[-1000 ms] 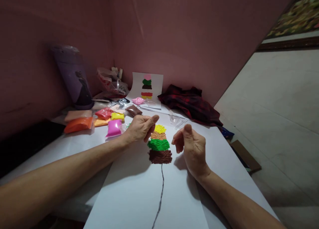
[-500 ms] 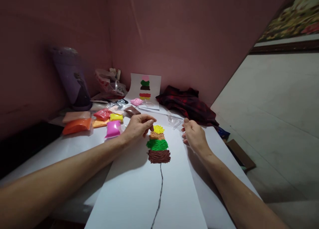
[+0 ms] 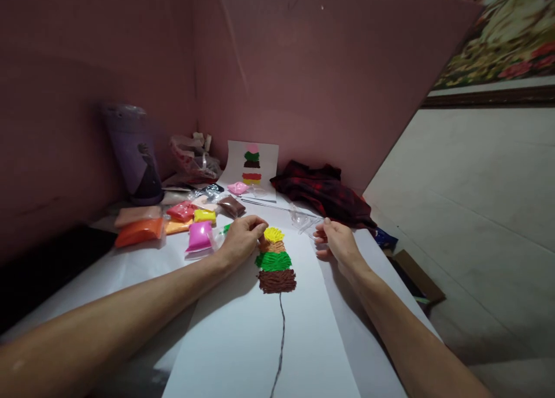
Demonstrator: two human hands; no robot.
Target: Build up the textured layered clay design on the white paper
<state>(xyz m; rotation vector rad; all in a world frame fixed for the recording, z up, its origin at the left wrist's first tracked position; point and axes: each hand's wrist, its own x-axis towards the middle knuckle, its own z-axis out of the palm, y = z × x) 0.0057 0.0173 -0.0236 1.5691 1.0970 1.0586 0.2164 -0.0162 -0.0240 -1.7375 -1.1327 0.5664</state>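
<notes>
A white sheet of paper (image 3: 234,340) lies before me with a stack of textured clay bands. They run from a brown band (image 3: 277,282) through a green band (image 3: 274,261) and an orange-tan band (image 3: 273,246) to a yellow patch (image 3: 274,234) on top. My left hand (image 3: 243,242) rests at the patch's left side, thumb and finger pinched; whatever they hold is hidden. To the right, my right hand (image 3: 340,245) hovers over the paper's edge, fingers loosely curled and apart, nearest to a clear plastic bag (image 3: 300,218). A dark twisted line (image 3: 282,334) trails below the brown band.
Several clay packets lie at left, including orange (image 3: 141,231), magenta (image 3: 200,237), yellow (image 3: 205,215) and brown (image 3: 232,206). A picture sheet (image 3: 269,161) leans on the wall. Dark red cloth (image 3: 312,184) is bunched at the back right; a purple tumbler (image 3: 132,155) stands back left.
The view has tilted up slightly, so the table sits lower. My right hand's fingers have spread a little beside the clear bag. My left hand remains by the yellow patch.
</notes>
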